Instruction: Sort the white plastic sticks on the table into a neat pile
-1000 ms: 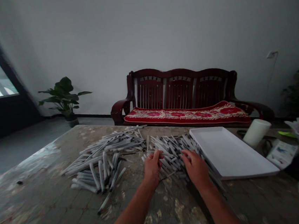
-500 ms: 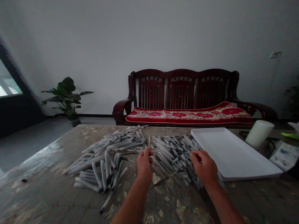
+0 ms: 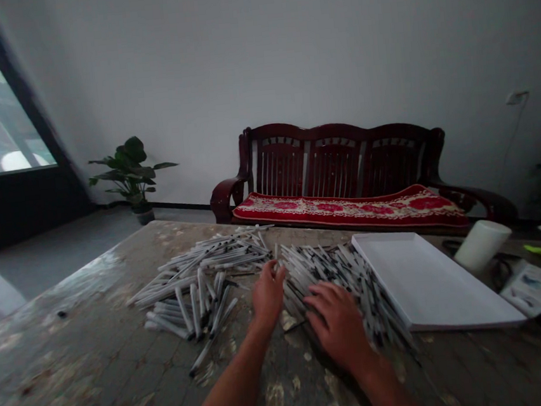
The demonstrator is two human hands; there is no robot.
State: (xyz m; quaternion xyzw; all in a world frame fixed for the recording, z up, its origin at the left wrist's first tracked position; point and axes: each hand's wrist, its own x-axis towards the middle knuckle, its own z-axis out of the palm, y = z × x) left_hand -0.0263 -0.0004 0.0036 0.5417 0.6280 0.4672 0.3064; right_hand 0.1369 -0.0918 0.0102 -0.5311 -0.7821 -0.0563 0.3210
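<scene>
My left hand [image 3: 266, 298] is closed in a pinch between two heaps of pens, with the pale end of a pen [image 3: 276, 251] showing just above its fingertips. My right hand [image 3: 337, 324], fingers spread, reaches over the near left part of the right heap of pens [image 3: 367, 286]; whether its fingertips touch the pens is hard to see. The left heap of pens [image 3: 218, 256] lies loosely crossed, their barrels whitish with dark ends. One dark thin rod [image 3: 296, 325] lies between my hands.
A shallow white tray [image 3: 435, 276] stands right of the pens on the patterned tabletop [image 3: 124, 376]. Beyond it are a white roll [image 3: 483, 243] and a printed box [image 3: 532, 286]. Behind the table stand a wooden bench [image 3: 337, 158] and a potted plant [image 3: 136, 174].
My right hand has moved left, from beside the tray to the near left side of the right heap, and its fingers have spread. My left hand stays about where it was, still pinched.
</scene>
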